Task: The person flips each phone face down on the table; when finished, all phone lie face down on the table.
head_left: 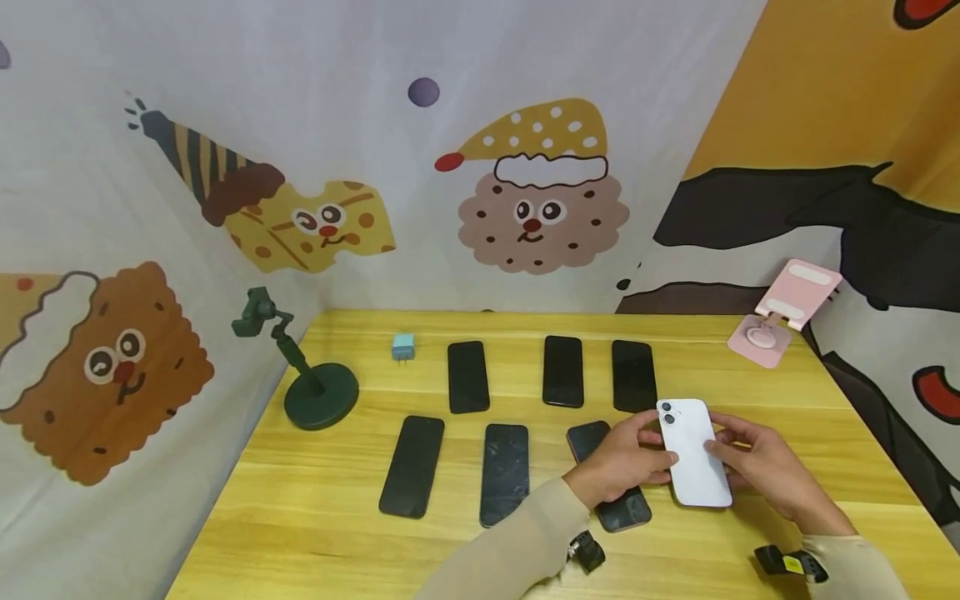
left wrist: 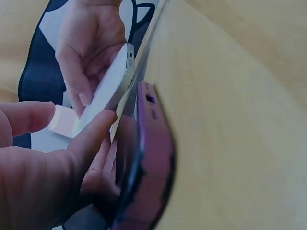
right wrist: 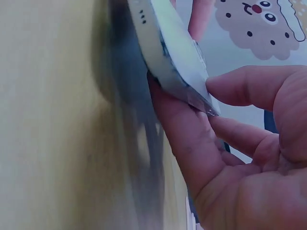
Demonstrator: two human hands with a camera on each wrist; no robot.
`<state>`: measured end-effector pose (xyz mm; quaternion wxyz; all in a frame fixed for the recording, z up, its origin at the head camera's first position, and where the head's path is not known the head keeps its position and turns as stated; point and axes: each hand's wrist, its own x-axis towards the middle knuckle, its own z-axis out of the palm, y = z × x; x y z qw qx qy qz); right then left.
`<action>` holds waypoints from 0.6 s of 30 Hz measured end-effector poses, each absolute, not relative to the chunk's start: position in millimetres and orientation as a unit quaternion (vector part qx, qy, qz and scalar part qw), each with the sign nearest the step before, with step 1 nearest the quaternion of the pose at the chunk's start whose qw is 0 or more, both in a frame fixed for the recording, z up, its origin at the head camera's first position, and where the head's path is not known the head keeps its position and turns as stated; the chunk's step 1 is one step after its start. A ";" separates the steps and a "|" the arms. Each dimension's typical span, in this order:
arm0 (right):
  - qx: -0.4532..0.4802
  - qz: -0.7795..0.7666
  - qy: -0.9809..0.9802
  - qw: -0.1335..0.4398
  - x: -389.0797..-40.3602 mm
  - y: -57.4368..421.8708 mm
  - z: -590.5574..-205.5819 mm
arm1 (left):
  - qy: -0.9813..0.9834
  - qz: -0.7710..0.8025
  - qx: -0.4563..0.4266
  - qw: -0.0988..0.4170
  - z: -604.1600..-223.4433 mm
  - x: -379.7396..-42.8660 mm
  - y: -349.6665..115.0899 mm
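A white smartphone (head_left: pixel 693 454), its back with the camera lenses turned up, is held between both hands above the right part of the table. My left hand (head_left: pixel 626 458) grips its left edge, thumb at the back and fingers along the side. From the opposite edge my right hand (head_left: pixel 768 467) pinches it, thumb on the back and fingers beneath, as the right wrist view shows around the phone's lower corner (right wrist: pixel 180 57). Under my left hand lies a dark phone (head_left: pixel 626 510) with a reddish frame (left wrist: pixel 153 158), partly hidden by the hand.
More dark phones lie screen up: a back row with one phone (head_left: pixel 562 372) in its middle, and a front row including another (head_left: pixel 505 473). A blue charger plug (head_left: pixel 403 347) and a green stand (head_left: pixel 321 396) are at left. At the back right corner stands a pink phone stand (head_left: pixel 759 340).
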<state>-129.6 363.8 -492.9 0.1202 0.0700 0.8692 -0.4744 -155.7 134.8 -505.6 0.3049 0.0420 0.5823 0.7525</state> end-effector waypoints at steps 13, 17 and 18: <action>0.099 -0.415 0.891 0.156 -137.7 369.5 -495.5 | 0.732 0.629 0.057 0.254 -500.2 -152.7 142.7; 0.099 -0.409 0.892 0.166 -137.4 371.3 -496.1 | 0.764 0.594 0.056 0.246 -497.2 -150.5 143.9; 0.099 -0.407 0.893 0.167 -137.3 371.6 -496.0 | 0.769 0.588 0.054 0.245 -496.7 -150.1 144.0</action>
